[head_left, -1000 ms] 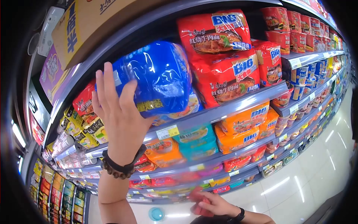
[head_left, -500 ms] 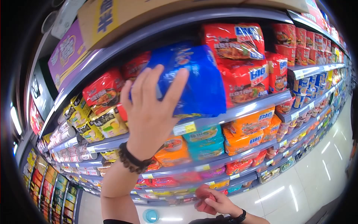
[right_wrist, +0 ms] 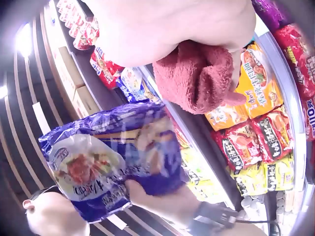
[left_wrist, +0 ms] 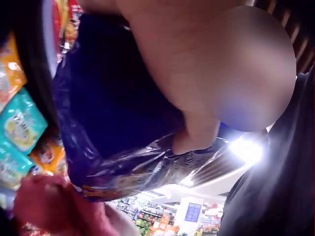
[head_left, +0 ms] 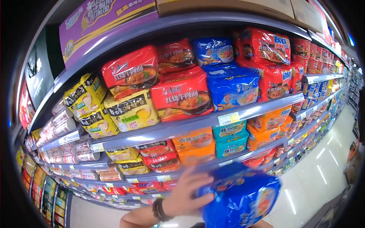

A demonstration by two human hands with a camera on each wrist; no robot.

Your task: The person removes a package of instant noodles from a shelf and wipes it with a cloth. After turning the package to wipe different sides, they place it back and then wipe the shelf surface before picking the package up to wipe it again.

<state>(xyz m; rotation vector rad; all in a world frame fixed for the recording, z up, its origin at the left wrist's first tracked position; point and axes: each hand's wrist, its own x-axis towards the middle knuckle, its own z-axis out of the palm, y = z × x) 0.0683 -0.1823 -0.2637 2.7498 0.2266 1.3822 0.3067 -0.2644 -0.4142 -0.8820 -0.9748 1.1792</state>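
Left hand (head_left: pixel 186 193) grips tilted blue pack (head_left: pixel 239 199), glossy, food picture on front, lettering blurred. Right hand (right_wrist: pixel 182 24) clutches red cloth (right_wrist: pixel 189 81). Beyond left hand, on shelf (head_left: pixel 194 126): red pack (head_left: pixel 182 95), "红烧牛肉面"; farther right, red "BIG" packs (head_left: pixel 274 81).

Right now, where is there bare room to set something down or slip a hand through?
Bare floor shows right of the held blue pack and between the side rack and lower shelves. A hand might fit the dark gap above the back blue pack, under the upper shelf. The main shelf is crowded with yellow packs and red packs.
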